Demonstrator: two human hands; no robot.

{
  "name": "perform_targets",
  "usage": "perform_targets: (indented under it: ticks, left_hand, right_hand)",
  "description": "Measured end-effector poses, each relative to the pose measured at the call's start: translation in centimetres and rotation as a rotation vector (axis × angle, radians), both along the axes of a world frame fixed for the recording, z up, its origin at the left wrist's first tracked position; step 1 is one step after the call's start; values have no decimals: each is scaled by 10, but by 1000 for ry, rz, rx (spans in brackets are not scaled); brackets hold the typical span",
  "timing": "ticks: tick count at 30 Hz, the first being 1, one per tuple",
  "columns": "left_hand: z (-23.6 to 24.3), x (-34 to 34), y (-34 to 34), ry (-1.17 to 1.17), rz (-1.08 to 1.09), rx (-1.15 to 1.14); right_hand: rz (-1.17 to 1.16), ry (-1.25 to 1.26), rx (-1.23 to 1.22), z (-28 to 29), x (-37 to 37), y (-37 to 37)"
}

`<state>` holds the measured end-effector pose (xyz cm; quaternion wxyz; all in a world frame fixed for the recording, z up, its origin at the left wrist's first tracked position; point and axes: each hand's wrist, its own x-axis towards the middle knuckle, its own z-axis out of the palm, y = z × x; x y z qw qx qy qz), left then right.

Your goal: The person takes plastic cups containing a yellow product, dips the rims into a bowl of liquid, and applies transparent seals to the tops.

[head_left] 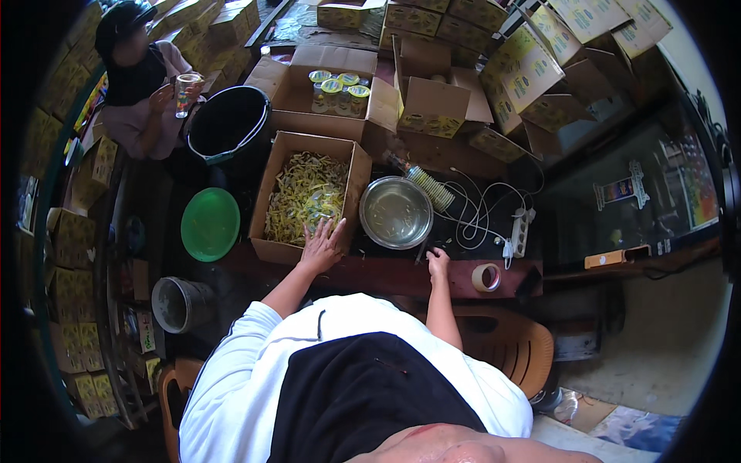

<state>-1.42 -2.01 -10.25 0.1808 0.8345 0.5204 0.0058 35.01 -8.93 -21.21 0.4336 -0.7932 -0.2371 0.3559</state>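
My left hand (323,248) is open, its fingers spread at the near right corner of a cardboard box (272,248). The box is filled with yellow and whitish curled strips (306,193), and something clear and shiny lies among them by my fingertips. My right hand (438,263) is closed at the near edge of the dark table, right of a thin dark stick-like thing (421,252). What its fingers hold, if anything, I cannot make out. Between and beyond my hands sits a round metal bowl (396,213), with small pale bits in it.
Behind the bowl lies a stack of clear cups (429,188). White cables run to a power strip (522,233), near a tape roll (486,277). Left are a green basin (210,224) and black bucket (229,127). A carton holds lidded cups (332,86). A person (135,92) holds a filled cup.
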Motion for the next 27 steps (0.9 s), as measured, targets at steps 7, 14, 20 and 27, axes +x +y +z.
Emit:
perform_targets:
  ticks: [7,14,20,27]
  left_hand:
    - [-8,1,1,-17,3,55]
    - [15,0,2,-24,-49,-30]
    - [18,-19,14,-346,162,-15]
    - [35,-23,97,-476,189,257]
  right_hand:
    - [119,-591,33,34,28,59]
    - [214,-679,118,59,44,126]
    - [244,-502,238,77,6,122]
    - [129,-418,297,62,7,80]
